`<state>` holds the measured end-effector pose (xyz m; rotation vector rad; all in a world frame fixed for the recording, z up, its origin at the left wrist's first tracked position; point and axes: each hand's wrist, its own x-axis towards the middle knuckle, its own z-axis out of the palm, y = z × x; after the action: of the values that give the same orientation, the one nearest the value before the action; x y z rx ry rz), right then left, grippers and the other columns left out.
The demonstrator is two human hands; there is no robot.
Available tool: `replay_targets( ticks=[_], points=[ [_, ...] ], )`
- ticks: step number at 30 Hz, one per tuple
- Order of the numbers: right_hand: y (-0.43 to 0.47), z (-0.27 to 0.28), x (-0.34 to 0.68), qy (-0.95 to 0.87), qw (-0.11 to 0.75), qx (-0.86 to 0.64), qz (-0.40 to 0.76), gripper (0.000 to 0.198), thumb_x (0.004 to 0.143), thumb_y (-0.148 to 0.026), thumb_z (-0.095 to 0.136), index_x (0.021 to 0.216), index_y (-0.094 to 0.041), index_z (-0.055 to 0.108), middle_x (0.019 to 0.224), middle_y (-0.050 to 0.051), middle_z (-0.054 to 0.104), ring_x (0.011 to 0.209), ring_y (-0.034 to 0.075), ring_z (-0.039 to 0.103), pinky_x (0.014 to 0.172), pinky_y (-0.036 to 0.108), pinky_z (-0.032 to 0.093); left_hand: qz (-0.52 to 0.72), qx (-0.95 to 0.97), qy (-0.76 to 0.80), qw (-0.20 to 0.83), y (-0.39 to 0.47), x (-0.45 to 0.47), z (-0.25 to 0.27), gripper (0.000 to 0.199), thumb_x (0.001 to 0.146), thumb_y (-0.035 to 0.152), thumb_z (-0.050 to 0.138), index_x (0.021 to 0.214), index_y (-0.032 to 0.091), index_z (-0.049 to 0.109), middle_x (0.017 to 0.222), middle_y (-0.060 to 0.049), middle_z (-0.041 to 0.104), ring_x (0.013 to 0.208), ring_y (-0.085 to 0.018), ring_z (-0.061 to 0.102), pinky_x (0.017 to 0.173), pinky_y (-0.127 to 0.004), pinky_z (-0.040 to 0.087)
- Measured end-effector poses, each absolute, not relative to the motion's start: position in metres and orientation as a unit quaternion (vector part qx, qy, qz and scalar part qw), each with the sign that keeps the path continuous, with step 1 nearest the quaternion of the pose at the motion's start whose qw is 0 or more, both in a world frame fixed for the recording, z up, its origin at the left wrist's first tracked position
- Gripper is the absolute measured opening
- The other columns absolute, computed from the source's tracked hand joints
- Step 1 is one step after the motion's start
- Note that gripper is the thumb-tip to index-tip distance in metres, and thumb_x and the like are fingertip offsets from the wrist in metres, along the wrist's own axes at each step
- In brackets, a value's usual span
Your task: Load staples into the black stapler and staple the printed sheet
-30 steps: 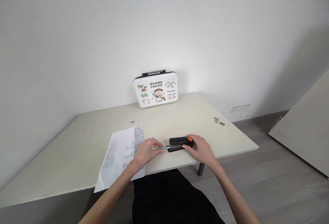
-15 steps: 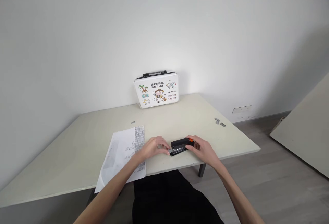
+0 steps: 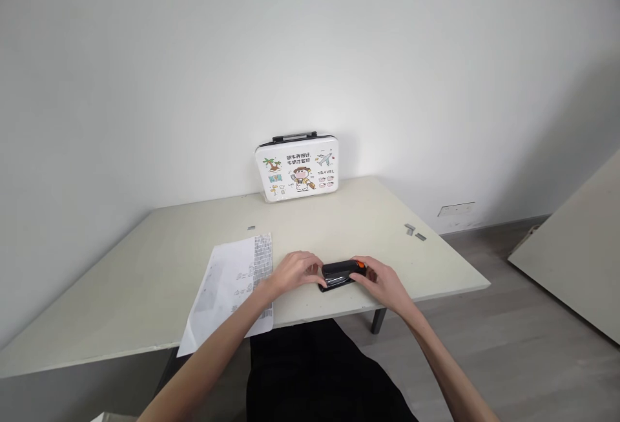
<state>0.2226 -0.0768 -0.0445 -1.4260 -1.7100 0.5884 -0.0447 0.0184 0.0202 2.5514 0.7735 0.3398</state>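
Note:
A black stapler with an orange part at its rear lies near the table's front edge. My right hand grips the rear end, with the thumb on the near side and fingers by the orange part. At the front end, my left hand has its thumb and fingers closed on the stapler's nose. Printed paper sheets lie left of the stapler, partly under my left forearm and overhanging the front edge.
A white carry case with cartoon prints leans against the wall at the table's back. Small grey staple strips lie near the right edge, and another staple strip rests behind the paper. A wall socket is at right.
My left hand has shifted slightly up against the stapler's nose. The silver piece that stuck out at the front no longer shows. My right hand keeps its hold.

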Motion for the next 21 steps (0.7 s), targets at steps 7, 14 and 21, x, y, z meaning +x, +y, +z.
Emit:
replay_targets(
  ticks=[7, 14, 21],
  points=[
    [-0.08, -0.041, 0.217, -0.67, 0.407, -0.571, 0.244, 0.048, 0.095, -0.065, 0.055, 0.122, -0.028, 0.067, 0.106, 0.006, 0.074, 0.074, 0.021, 0.066, 0.067, 0.034, 0.056, 0.128, 0.909, 0.384, 0.101, -0.04, -0.139, 0.024, 0.059, 0.095, 0.062, 0.061, 0.145, 0.032, 0.053, 0.148, -0.008, 0.057, 0.139, -0.031, 0.05, 0.114, -0.046, 0.042],
    [-0.08, -0.043, 0.219, -0.668, 0.402, -0.579, 0.239, 0.049, 0.094, -0.067, 0.055, 0.123, -0.029, 0.068, 0.107, 0.006, 0.074, 0.076, 0.022, 0.066, 0.069, 0.036, 0.058, 0.051, 0.887, 0.459, 0.027, -0.068, -0.227, 0.002, 0.106, 0.084, 0.075, 0.064, 0.166, 0.038, 0.007, 0.171, -0.003, 0.02, 0.157, -0.039, 0.018, 0.125, -0.057, 0.023],
    [-0.079, -0.042, 0.215, -0.674, 0.4, -0.578, 0.226, 0.049, 0.094, -0.067, 0.054, 0.122, -0.03, 0.068, 0.107, 0.006, 0.075, 0.073, 0.022, 0.066, 0.067, 0.035, 0.059, 0.084, 0.886, 0.455, 0.024, -0.077, -0.19, -0.014, 0.093, 0.094, 0.067, 0.057, 0.166, 0.039, 0.006, 0.171, -0.002, 0.022, 0.157, -0.035, 0.017, 0.127, -0.057, 0.016]
  ],
)
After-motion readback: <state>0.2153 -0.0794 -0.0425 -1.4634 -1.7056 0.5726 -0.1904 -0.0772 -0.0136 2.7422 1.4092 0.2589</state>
